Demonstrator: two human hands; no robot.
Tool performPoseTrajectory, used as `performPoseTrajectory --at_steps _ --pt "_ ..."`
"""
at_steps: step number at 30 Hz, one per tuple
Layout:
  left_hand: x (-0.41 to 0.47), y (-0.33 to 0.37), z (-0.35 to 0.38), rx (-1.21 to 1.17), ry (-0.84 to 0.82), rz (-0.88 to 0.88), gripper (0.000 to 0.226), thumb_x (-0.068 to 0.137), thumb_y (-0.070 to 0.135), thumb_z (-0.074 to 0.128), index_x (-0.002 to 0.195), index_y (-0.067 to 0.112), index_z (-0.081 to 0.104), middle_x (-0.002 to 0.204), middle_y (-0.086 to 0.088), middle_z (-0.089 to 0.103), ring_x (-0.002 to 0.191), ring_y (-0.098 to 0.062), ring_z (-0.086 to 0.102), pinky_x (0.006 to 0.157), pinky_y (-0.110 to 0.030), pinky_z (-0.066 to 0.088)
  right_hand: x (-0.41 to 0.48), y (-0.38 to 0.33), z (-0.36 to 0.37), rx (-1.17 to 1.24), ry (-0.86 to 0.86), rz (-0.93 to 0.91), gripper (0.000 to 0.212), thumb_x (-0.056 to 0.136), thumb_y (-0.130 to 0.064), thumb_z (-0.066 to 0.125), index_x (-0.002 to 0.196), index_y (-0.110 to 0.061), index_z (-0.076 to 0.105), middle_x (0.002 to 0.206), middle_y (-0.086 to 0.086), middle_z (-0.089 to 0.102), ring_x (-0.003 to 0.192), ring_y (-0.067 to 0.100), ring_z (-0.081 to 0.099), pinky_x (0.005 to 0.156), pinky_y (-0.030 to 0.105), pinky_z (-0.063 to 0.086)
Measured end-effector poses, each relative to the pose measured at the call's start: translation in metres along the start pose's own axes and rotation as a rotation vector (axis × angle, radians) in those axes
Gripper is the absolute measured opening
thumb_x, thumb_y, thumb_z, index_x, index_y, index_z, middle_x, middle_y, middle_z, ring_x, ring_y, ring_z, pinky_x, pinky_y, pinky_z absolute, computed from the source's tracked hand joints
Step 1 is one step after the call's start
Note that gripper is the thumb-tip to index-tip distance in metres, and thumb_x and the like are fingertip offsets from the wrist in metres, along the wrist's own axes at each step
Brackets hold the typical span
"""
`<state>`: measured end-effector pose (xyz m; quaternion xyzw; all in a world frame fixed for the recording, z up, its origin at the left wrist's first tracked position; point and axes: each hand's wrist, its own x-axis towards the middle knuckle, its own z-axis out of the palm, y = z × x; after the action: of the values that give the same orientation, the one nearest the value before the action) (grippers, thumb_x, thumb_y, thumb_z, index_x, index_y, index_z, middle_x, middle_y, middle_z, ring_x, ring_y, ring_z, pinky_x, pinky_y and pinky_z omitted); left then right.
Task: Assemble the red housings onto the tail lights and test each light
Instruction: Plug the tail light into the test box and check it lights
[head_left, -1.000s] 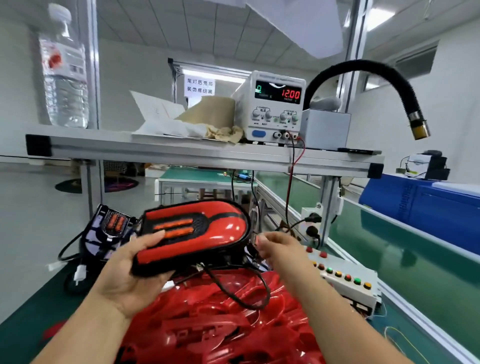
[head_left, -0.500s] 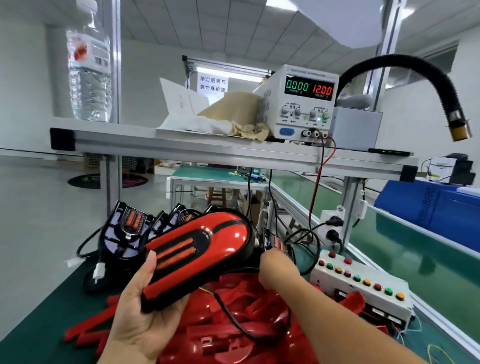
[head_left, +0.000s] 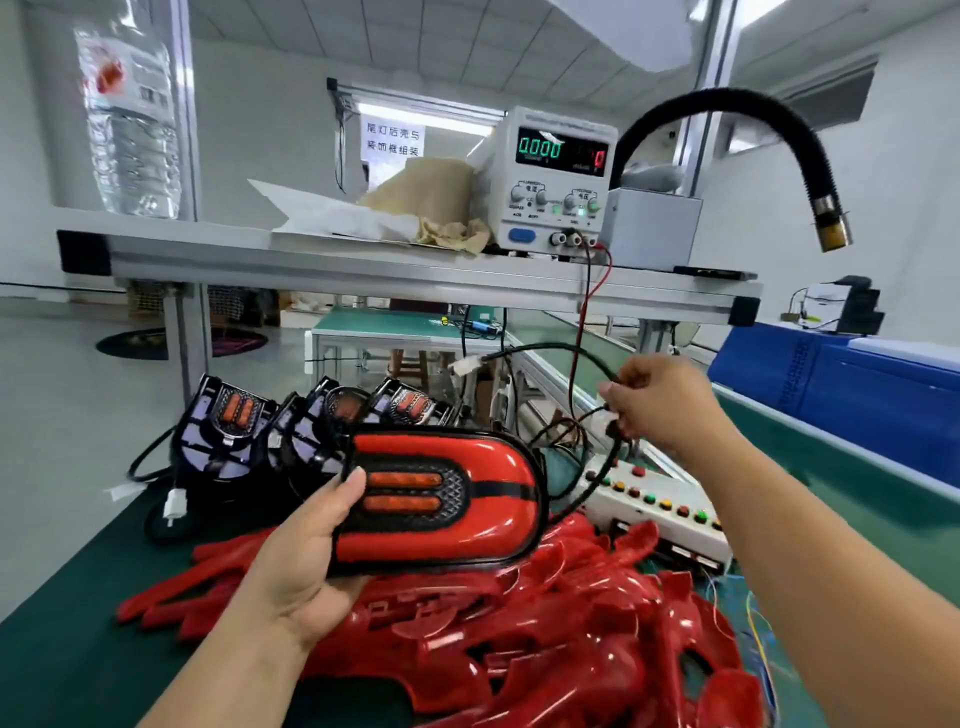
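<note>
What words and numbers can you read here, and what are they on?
"0.000" in green: left display of the power supply.
"0" in red: right display; only this last digit reads, the rest is blurred.
"尾灯后壳与 装饰框组装": white sign behind the shelf.
Water bottle label: blurred, unreadable.
Power supply knob labels and print on the blue crate: too small to read.

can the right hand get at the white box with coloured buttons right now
Probably yes: the white rectangular button box lies just below the right hand, only the thin black cable it grips hanging between.
</note>
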<state>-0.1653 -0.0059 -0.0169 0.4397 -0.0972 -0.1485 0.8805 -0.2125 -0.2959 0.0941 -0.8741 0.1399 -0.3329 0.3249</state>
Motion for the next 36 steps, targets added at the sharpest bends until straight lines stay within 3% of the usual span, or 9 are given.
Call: performPoseTrajectory --at_steps 6,10,13,18,22,26,29,31,36 --pt "0.003 -0.027 0.007 0.303 0.115 0.002 0.024 0.100 0.024 0.052 0.116 0.015 0.067 0.102 -0.020 0.074 0.090 -0.041 0.071 0.080 -0.059 0.056 -0.043 0.027 -0.030 0.462 0.145 0.145 0.016 0.092 -0.011 0.064 0.078 -0.007 0.059 0.052 -0.004 0.060 0.042 0.011 0.057 0.050 0.031 0.053" --pt "0.012 -0.038 0.006 0.719 0.254 0.150 0.030 0.100 0.027 0.055 0.129 0.030 0.058 0.119 -0.009 0.069 0.102 -0.027 0.067 0.094 -0.043 0.052 -0.075 0.027 -0.023 0.658 0.204 0.131 0.017 0.094 -0.011 0.061 0.077 -0.012 0.061 0.053 -0.008 0.059 0.046 0.010 0.058 0.054 0.030 0.055" --pt "0.018 -0.035 0.006 1.134 0.352 0.214 0.047 0.099 0.026 0.054 0.145 0.022 0.045 0.143 -0.008 0.054 0.127 -0.028 0.053 0.104 -0.038 0.043 -0.094 0.022 -0.008 0.730 0.226 0.109 0.017 0.094 -0.014 0.061 0.077 -0.015 0.062 0.060 -0.004 0.062 0.051 0.011 0.060 0.056 0.028 0.055" --pt "0.015 -0.017 0.019 1.298 0.362 0.248 0.047 0.101 0.020 0.049 0.148 0.016 0.042 0.148 -0.013 0.047 0.134 -0.031 0.046 0.110 -0.039 0.035 -0.112 0.018 0.025 0.778 0.259 0.093 0.018 0.095 -0.010 0.060 0.081 0.002 0.057 0.071 0.012 0.055 0.054 0.008 0.059 0.054 0.024 0.053" --pt "0.000 0.014 0.068 0.979 0.140 0.386 0.037 0.102 0.029 0.047 0.138 0.023 0.053 0.141 -0.002 0.055 0.129 -0.016 0.049 0.109 -0.035 0.036 -0.133 0.010 0.055 0.540 0.220 -0.068 0.019 0.090 -0.013 0.067 0.073 -0.012 0.060 0.065 0.008 0.055 0.064 0.014 0.050 0.062 0.032 0.041" --pt "-0.021 0.041 0.132 0.244 -0.274 0.128 0.044 0.086 0.056 0.045 0.107 0.021 0.061 0.096 0.005 0.074 0.091 -0.011 0.072 0.080 -0.037 0.056 -0.163 -0.007 0.079 0.283 0.160 -0.273 0.006 0.084 -0.022 0.069 0.080 -0.020 0.065 0.072 -0.013 0.051 0.067 0.002 0.046 0.063 0.006 0.035" --pt "-0.027 0.043 0.152 0.193 -0.265 0.222 0.031 0.100 0.043 0.041 0.102 0.023 0.064 0.075 0.009 0.064 0.052 -0.002 0.055 0.052 -0.019 0.051 -0.170 -0.008 0.078 0.242 0.056 -0.337 0.010 0.085 -0.022 0.070 0.088 -0.014 0.069 0.079 -0.009 0.054 0.072 0.000 0.046 0.069 -0.001 0.032" --pt "-0.028 0.037 0.154 0.256 -0.257 0.357 0.027 0.099 0.039 0.044 0.104 0.030 0.069 0.065 0.013 0.050 0.046 -0.001 0.034 0.043 -0.012 0.035 -0.170 0.000 0.065 0.239 -0.054 -0.344 0.023 0.085 -0.026 0.071 0.104 -0.012 0.070 0.097 -0.003 0.063 0.080 0.004 0.057 0.076 0.001 0.038" --pt "-0.024 0.016 0.138 0.520 -0.302 0.601 0.028 0.086 0.044 0.050 0.105 0.036 0.069 0.051 0.020 0.042 0.050 0.004 0.038 0.058 0.000 0.039 -0.169 0.067 -0.002 0.033 -0.023 -0.261 0.010 0.083 -0.017 0.074 0.092 -0.022 0.072 0.083 -0.015 0.066 0.076 -0.001 0.057 0.071 0.012 0.042"
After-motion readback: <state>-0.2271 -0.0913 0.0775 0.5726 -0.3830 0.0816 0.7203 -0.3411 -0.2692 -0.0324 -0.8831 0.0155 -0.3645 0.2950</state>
